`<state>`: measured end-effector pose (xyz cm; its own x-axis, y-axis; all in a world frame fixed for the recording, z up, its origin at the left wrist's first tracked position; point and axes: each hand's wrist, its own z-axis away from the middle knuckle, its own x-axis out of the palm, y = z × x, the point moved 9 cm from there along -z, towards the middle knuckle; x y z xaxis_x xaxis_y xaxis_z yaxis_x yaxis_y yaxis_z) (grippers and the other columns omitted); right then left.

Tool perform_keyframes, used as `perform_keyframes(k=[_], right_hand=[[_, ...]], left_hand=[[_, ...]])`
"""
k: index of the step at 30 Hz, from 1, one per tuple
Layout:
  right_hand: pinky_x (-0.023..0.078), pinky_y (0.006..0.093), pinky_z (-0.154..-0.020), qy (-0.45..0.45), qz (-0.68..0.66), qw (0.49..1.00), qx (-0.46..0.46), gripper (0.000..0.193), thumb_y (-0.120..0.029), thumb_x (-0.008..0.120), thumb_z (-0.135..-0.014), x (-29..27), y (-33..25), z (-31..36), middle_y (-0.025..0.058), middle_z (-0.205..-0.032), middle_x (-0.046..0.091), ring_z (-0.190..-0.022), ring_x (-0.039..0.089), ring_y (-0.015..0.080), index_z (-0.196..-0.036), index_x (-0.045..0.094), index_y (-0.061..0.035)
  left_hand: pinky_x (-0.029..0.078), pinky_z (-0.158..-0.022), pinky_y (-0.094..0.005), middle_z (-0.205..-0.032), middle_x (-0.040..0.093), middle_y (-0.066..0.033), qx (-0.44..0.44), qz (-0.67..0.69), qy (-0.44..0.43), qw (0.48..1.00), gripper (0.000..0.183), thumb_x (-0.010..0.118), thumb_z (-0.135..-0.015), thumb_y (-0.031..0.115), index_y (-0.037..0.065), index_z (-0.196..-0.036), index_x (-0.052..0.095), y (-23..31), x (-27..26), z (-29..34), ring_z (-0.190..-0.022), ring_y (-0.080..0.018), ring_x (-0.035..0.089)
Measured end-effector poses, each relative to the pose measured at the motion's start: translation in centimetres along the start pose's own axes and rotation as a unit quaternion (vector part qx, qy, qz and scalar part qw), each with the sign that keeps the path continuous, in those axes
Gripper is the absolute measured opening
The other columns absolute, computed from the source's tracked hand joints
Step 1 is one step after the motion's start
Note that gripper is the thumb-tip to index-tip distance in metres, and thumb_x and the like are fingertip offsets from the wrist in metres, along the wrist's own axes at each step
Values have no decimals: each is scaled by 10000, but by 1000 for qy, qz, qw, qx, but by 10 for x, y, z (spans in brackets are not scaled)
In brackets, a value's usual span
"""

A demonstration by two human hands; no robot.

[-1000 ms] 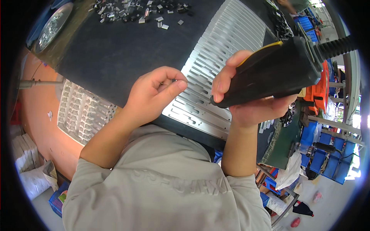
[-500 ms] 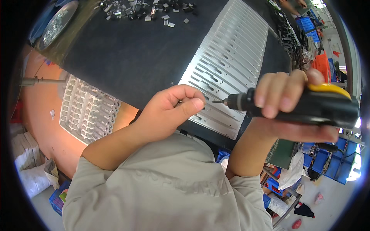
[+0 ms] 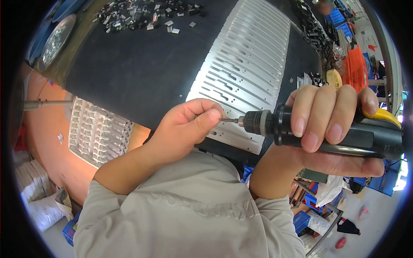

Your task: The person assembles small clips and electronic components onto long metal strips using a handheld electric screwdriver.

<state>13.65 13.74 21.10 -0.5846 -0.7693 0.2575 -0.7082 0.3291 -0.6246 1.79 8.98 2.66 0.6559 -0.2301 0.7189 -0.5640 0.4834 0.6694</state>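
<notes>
My right hand is wrapped round a black electric screwdriver with a yellow lever, held level and pointing left. Its thin bit reaches the fingertips of my left hand. Thumb and forefinger there are pinched together; whatever small piece they may hold at the bit's tip is hidden. Beneath and beyond both hands lie silver grooved metal strips, side by side in a long row, with slots and holes in the nearer ones.
A black work surface carries a heap of small black and silver parts at the far left. Left of it are a round metal dish and a rack of silver castings. An orange basket stands at right.
The screwdriver has moved left and come level, so its bit now meets my left fingertips; before, a gap lay between them. My left hand stays pinched. The view has shifted slightly.
</notes>
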Motion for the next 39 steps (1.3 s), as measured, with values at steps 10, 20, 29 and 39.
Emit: perform_keyframes(k=[10,20,29,39], right_hand=[[455,327,-595,24,60,998,12,696,-525,657,-836,-15,4,4,59,-859,564,-643,575,170,-1274,450,-25],[441,312,-596,2,66,997,27,695,-510,658,-822,-34,-11,-8,51,-861,559,-643,567,153,-1270,446,-22],[509,392,-663,60,183,973,131,921,-720,651,-751,-30,31,-2,108,-899,600,-697,622,241,-1300,403,-24],[514,400,-623,118,188,964,147,940,-746,652,-729,-51,58,30,136,-844,603,-650,617,259,-1252,427,1]], left_hand=[[420,-671,-205,-841,574,60,27,-9,2,1000,245,565,-996,254,26,-1065,625,12,8,-18,-757,-23,480],[370,-567,-190,-743,510,55,-22,-244,-35,969,267,521,-1015,271,20,-1052,604,35,13,-70,-643,-26,425],[411,-599,-202,-915,534,-56,54,126,110,985,216,483,-978,72,-78,-1126,529,78,-52,-133,-711,-84,469],[379,-578,-187,-901,573,-16,37,-43,51,997,306,513,-984,167,-26,-1220,539,66,-40,-125,-684,-32,449]])
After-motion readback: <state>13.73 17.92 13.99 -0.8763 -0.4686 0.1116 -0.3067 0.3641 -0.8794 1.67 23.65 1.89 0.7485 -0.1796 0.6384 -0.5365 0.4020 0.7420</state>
